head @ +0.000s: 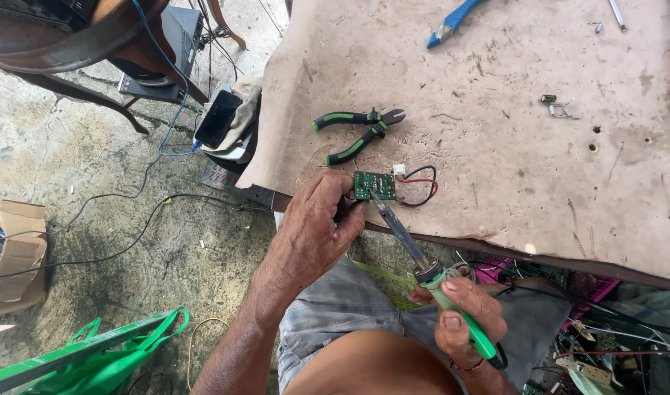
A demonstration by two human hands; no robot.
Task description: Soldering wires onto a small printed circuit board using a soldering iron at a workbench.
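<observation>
Circuit board (374,185) pinched at table (510,168) near edge by left hand (313,230); right hand (467,314) fingers wrapped round soldering iron (423,267), tip on board.

Counted: 2 hands, left hand (317,230) and right hand (467,311). 1 soldering iron (430,274). 1 green circuit board (374,186) w/ 1 red and 1 black wire. 1 pair of green-handled pliers (357,132). 1 blue-handled tool (452,22). 1 phone (218,118). 1 cardboard box (13,256). 1 green bag (93,358).

Worn brown table (510,183) with pliers (357,132), small circuit board (374,185), blue-handled tool (452,20).
</observation>
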